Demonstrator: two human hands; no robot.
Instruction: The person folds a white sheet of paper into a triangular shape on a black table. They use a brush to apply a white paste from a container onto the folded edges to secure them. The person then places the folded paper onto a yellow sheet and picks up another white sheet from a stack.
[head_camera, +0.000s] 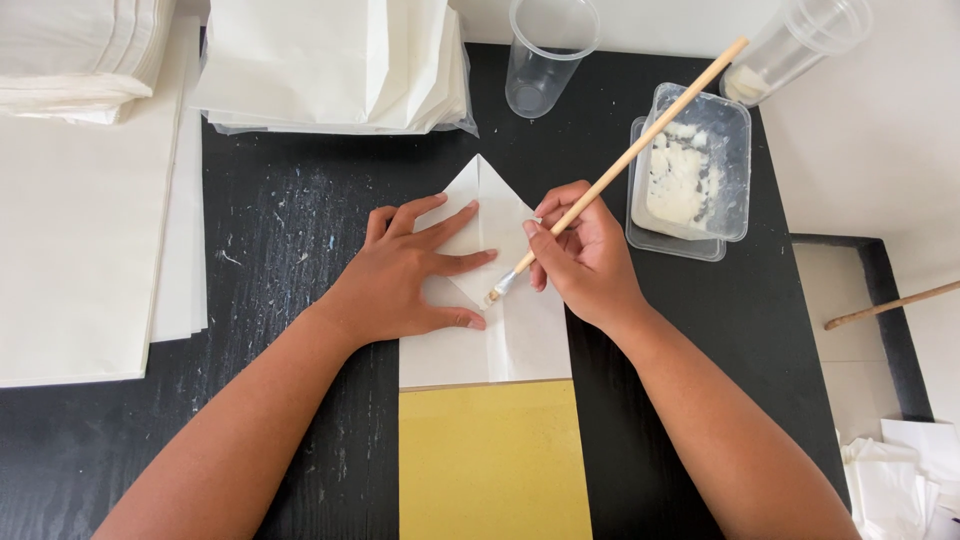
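**Paper bag flap, brush at the crease**

Paper bag (520, 340) lies flat on the black surface (290, 230) right in front of me, long axis running straight away from me: yellow part (490, 460) nearest my body, white folded end pointing off toward the glue tub (700, 170).

My left hand (415, 275) is spread wide and flat, fingers fanned out, pressing the left side of the pointed white flap down. It isn't gripping anything, just pinning.

My right hand (585, 260) is closed around a thin wooden brush (620, 165), pinched pencil-style near the bristle end. The handle slants up and to the right, over the tub. The bristle tip touches the paper just beside my left fingertips, about on the bag's centre line where the flap edges meet.

So the seam runs along the bag's length, between my two hands, and the right hand is the one on it. Glue tub sits just beyond that hand; two clear plastic cups (545, 55) are farther back, and stacks of white paper (330, 60) are off to the left.
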